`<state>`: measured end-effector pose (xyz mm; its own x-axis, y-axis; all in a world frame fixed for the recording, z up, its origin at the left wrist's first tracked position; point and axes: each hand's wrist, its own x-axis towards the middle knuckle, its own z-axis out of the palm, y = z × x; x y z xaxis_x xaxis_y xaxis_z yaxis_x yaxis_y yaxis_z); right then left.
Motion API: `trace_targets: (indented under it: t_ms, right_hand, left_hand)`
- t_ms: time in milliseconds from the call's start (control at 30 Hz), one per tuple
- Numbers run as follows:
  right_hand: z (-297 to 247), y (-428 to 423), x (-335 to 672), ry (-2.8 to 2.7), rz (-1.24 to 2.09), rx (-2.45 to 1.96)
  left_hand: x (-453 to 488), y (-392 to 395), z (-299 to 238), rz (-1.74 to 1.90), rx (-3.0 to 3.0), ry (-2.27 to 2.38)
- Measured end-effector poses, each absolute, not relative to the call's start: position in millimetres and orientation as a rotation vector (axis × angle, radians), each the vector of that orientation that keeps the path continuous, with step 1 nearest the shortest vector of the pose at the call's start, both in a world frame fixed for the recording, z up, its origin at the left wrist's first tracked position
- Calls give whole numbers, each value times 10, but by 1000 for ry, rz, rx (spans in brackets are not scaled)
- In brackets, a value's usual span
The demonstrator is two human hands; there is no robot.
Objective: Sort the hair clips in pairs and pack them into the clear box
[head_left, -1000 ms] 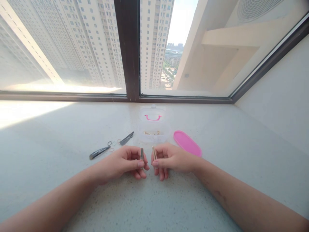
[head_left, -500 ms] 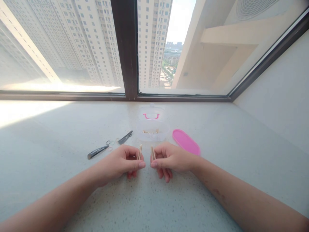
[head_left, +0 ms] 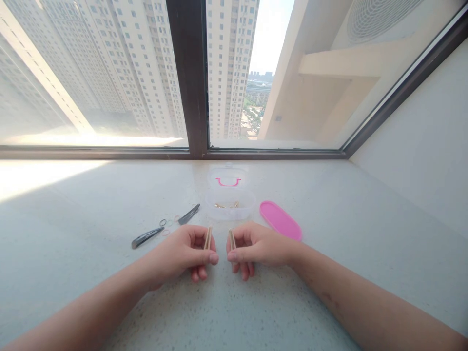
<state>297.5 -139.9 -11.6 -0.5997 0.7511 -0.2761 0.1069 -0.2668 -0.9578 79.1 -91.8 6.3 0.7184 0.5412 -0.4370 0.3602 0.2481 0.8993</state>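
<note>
My left hand pinches a slim beige hair clip between thumb and fingers, held upright and seen nearly edge-on. A similar beige clip stands in the pinch of my right hand. The lower ends of both are partly hidden by my thumbs. A small gap separates the hands, which face each other above the counter. Just beyond them is a clear plastic box with small gold-coloured pieces in it. Its lid, with a pink handle, is tipped back towards the window.
Left of the box lie two dark hair clips and several small hair ties. A pink oval tray or lid lies right of the box, by my right wrist. Behind the pale speckled counter runs a brown window frame.
The view has tilted up slightly, so everything sits a little lower. My left hand has shifted slightly left, widening the gap between the clips. Both hands keep their pinch.
</note>
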Motion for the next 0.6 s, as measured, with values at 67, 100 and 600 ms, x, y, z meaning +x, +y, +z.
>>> trace_targets:
  t_ms: [67, 100, 600]
  right_hand:
    - [-120, -1396, 2976, -1539, 1920, -1052]
    - [-121, -1394, 2976, -1539, 1916, -1052]
    - [-156, -1380, 2966, -1503, 1938, -991]
  left_hand:
    - [785, -912, 52, 162, 1339, 797]
    - [781, -911, 49, 172, 1330, 785]
    - [733, -895, -6, 203, 1190, 759]
